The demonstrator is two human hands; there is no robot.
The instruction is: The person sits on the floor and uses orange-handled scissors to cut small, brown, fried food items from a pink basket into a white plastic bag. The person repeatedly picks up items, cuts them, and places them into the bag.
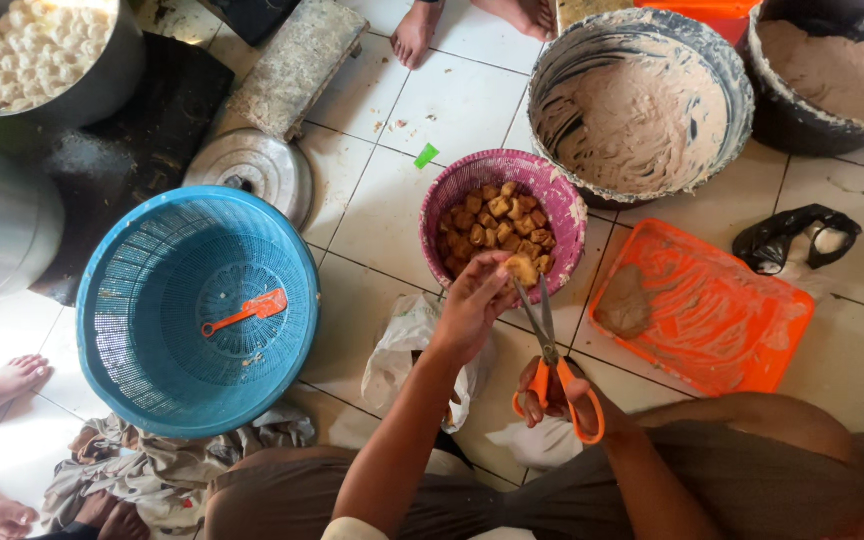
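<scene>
You get soft, even daylight here, bright on the white floor tiles (392,210) and strongest toward three o'clock. Shadows are faint and short. Your view dims toward ten o'clock, around the dark mat (142,140), and a dull sheen sits on the round metal lid (257,170). Focus stays fairly sharp at center; straight tile seams bow slightly toward the edges.

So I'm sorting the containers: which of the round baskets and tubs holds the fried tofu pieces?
The small pink woven basket, just above the left hand. The blue basket holds only an orange scraper; the grey tubs hold paste.
</scene>
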